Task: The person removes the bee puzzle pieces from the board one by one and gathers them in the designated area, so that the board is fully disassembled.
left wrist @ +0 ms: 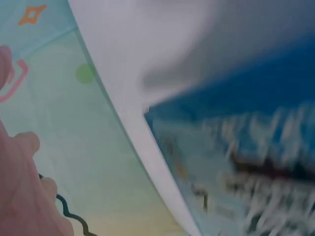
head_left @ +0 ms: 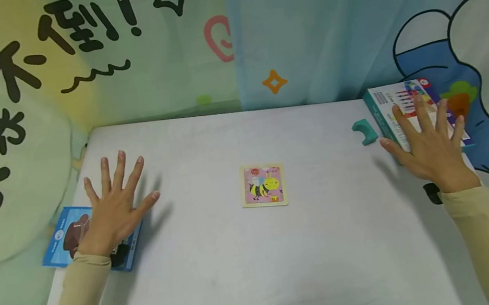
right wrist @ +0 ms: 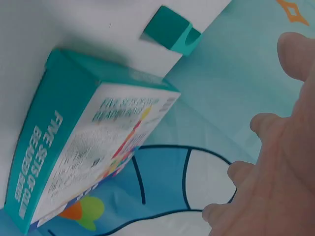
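My left hand (head_left: 113,209) is spread with straight fingers over a blue picture book (head_left: 61,238) at the table's left side. On the right, my right hand (head_left: 436,153) spreads its fingers above a teal and white box (head_left: 387,109); the right wrist view shows the box (right wrist: 98,152) lettered "FIVE SETS OF BEADED" on its side. Neither hand holds anything. A small square bee puzzle (head_left: 263,186) in a pale frame lies mid-table between them. Beside the box sits a teal curved block (head_left: 366,131), seen also as a teal block (right wrist: 172,30) in the right wrist view.
A white table (head_left: 263,276) spans the front. Behind it hangs a printed curtain (head_left: 301,23) with writing and cartoon shapes, which also covers both sides. A small black object (head_left: 432,194) lies at the table's right edge by the right wrist.
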Demonstrator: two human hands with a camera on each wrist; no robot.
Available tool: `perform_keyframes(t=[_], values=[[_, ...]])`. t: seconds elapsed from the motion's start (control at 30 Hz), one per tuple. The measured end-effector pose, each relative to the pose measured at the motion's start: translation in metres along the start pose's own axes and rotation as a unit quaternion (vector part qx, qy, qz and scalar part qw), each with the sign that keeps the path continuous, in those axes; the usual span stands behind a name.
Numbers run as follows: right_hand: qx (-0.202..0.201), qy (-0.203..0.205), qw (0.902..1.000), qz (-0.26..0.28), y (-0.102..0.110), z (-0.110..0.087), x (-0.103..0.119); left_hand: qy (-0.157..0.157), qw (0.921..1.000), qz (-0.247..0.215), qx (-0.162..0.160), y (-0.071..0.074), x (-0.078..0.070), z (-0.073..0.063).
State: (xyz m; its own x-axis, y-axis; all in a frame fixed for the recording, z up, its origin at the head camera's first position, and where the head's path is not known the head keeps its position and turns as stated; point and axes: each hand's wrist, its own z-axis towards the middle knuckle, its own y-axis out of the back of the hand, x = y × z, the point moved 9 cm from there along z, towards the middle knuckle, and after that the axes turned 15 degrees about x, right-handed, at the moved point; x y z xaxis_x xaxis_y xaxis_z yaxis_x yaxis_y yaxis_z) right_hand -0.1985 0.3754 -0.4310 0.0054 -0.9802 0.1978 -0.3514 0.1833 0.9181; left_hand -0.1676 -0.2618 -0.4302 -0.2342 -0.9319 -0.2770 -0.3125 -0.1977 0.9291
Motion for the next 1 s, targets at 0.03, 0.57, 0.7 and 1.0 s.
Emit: perform_keyframes(t=[0.03,0.57,0.7,1.0], values=[[0.001,0.002,1.0,0.0,-0.001,0.001,0.001,0.001,1.0,-0.003,0.001,-0.002,-0.002,0.0],[-0.067,0.18,0.9801,0.052,0.001,0.027,0.104,-0.141,0.9872,0.066,-0.033,-0.078,-0.166,0.006],[-0.05,0.2,0.977,0.055,-0.004,0.041,0.138,-0.167,0.9839,0.064,-0.007,-0.102,-0.204,0.013],[0.0,0.248,0.968,0.038,-0.022,0.062,0.198,-0.152,0.9847,0.067,0.051,-0.127,-0.242,0.035]])
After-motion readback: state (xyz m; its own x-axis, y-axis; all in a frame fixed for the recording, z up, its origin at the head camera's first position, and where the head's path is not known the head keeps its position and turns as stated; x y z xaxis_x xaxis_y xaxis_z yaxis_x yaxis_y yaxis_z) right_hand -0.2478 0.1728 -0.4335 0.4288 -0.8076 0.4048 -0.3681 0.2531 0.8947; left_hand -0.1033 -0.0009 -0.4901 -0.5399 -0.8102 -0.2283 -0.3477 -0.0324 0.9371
